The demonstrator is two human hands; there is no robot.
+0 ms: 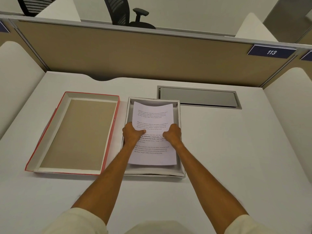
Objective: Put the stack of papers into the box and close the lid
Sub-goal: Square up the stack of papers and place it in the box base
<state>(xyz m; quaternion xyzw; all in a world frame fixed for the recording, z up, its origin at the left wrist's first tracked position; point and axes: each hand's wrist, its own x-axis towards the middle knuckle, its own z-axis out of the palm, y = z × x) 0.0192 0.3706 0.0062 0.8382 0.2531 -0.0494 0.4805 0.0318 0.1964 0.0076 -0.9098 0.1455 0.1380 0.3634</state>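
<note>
Gripping papers (152,119) over box (178,115), fingers hidden beneath, sleeves cropped

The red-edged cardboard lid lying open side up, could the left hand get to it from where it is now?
Probably yes. The red-edged cardboard lid lies just left of the white box, nothing between it and the left hand. But that hand grips the stack of printed papers and must let go first.

Paper stack (152,119) hides the box (179,142) floor.
</note>
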